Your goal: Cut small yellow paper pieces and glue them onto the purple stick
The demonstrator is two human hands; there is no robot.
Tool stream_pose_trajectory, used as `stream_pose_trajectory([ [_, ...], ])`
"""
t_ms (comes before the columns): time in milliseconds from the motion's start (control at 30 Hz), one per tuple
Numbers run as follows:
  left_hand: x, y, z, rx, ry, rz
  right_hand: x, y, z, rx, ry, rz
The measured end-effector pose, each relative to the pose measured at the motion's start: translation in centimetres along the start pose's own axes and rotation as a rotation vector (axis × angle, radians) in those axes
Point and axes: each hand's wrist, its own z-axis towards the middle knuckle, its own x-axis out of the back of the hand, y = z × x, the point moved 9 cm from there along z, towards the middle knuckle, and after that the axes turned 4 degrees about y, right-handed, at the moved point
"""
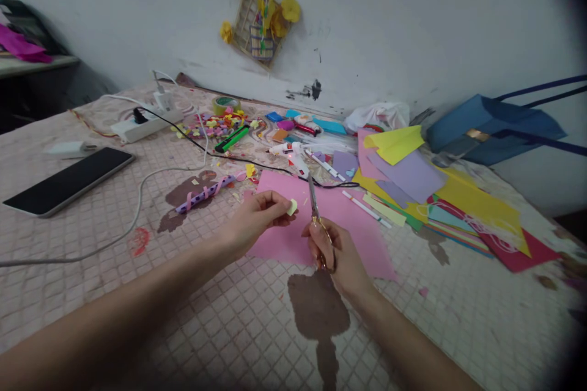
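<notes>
The left hand (259, 217) pinches a small pale yellow paper scrap (292, 208) between thumb and fingertips, above the middle of the table (206, 330). Just to its right, the right hand (338, 250) is curled around the gold handles of the scissors (313, 198), whose blades point toward the table's far edge, apart from the scrap. Beneath both hands lies a pink sheet (362, 229).

Beyond the sheet, toward the far edge, lies a white glue gun (298, 162), with a black cable (266, 165) running beside it. To the left of the sheet is a purple spotted roll (202, 197) wound with a pink strip. Behind the roll, a green and black cutter (232, 138) lies beside a heap of small coloured paper pieces (208, 126), and a roll of tape (226, 104) stands near the far edge.

Toward the table's left edge rests a dark phone (71, 180), with a white power strip (147, 126) between it and the far left corner. Toward the right edge, coloured sheets (410, 177) overlap in a loose pile, and a blue bag (490, 128) sits near the far right corner.
</notes>
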Motion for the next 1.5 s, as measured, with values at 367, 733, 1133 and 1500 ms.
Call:
stream_pose_trajectory([
  [367, -0.1, 1.1, -0.1, -0.068, -0.010, 0.178, -0.5, -0.7, -0.5, -0.036, -0.117, -0.112],
  [733, 0.4, 1.4, 0.3, -0.038, -0.028, -0.004, -0.4, -0.3, -0.6, -0.025, -0.170, -0.260],
  [1133, 0.3, 1.2, 0.3, -0.015, -0.029, -0.050, -0.3, -0.8, -0.7, 0.025, -0.171, -0.358],
  [1500, 0.3, 1.2, 0.3, -0.019, -0.025, -0.053, -0.2, -0.6, -0.6, 0.022, -0.168, -0.363],
])
